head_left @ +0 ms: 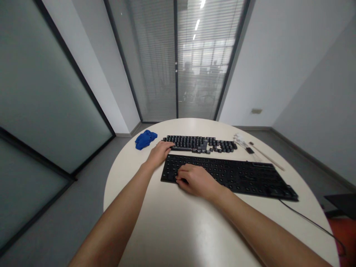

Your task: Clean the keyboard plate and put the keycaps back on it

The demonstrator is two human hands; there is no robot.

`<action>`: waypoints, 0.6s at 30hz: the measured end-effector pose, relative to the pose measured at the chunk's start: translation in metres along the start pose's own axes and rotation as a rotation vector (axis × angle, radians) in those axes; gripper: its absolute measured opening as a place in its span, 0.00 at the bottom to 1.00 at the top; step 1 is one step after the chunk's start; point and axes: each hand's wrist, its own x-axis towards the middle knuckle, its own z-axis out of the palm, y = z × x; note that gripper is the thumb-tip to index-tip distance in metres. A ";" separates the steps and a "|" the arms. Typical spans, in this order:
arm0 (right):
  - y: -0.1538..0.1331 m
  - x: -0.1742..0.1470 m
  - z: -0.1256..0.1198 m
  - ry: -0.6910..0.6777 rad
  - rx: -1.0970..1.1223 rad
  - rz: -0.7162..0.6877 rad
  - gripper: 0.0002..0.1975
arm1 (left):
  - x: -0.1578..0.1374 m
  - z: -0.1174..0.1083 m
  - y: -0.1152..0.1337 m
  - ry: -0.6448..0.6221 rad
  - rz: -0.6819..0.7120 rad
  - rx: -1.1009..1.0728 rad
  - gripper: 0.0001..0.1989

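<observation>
A black keyboard [233, 174] lies slantwise on the table, its key field stripped of most caps. Over its left end, my right hand [194, 178] is closed, thumb and fingertips together low on the board; whatever they pinch is too small and hidden to make out. Behind the board lie loose black keycaps [189, 141], laid out in rows like a keyboard. My left hand [159, 152] rests at the left end of these rows, fingers stretched onto the nearest caps and thumb a little apart.
A crumpled blue cloth [145, 139] lies at the back left of the round white table [172, 230]. A clear bag [240, 139], a small dark-headed brush [249, 150] and a thin stick [267, 156] are at the right. The keyboard's cable [308, 219] runs off the right edge.
</observation>
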 end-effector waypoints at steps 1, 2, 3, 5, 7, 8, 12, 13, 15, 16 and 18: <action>0.001 -0.001 0.001 0.011 -0.001 -0.004 0.08 | 0.000 0.001 -0.001 -0.014 0.011 0.008 0.19; 0.002 -0.001 0.002 0.020 -0.002 -0.008 0.08 | 0.000 0.002 -0.002 -0.024 0.020 0.018 0.19; 0.003 -0.002 0.004 0.026 -0.002 -0.014 0.08 | 0.000 0.002 -0.003 -0.031 0.026 0.028 0.18; 0.004 -0.002 0.005 0.032 -0.002 -0.030 0.08 | 0.001 0.002 -0.006 -0.037 0.033 0.052 0.17; 0.005 -0.003 0.006 0.041 0.000 -0.040 0.08 | 0.002 0.002 -0.008 -0.039 0.040 0.077 0.16; 0.005 -0.003 0.006 0.045 -0.002 -0.043 0.08 | 0.002 0.001 -0.009 -0.039 0.043 0.089 0.15; 0.005 -0.004 0.006 0.056 -0.008 -0.045 0.08 | 0.003 -0.001 -0.011 -0.039 0.054 0.130 0.12; 0.005 -0.004 0.005 0.056 -0.010 -0.044 0.07 | 0.003 -0.001 -0.012 -0.040 0.057 0.137 0.11; 0.004 -0.004 0.004 0.054 -0.011 -0.042 0.07 | 0.003 -0.002 -0.012 -0.043 0.064 0.148 0.09; 0.004 -0.004 0.004 0.053 -0.011 -0.042 0.07 | 0.003 -0.003 -0.013 -0.045 0.066 0.152 0.09; 0.004 -0.004 0.004 0.054 -0.007 -0.044 0.07 | 0.002 -0.004 -0.014 -0.051 0.067 0.159 0.09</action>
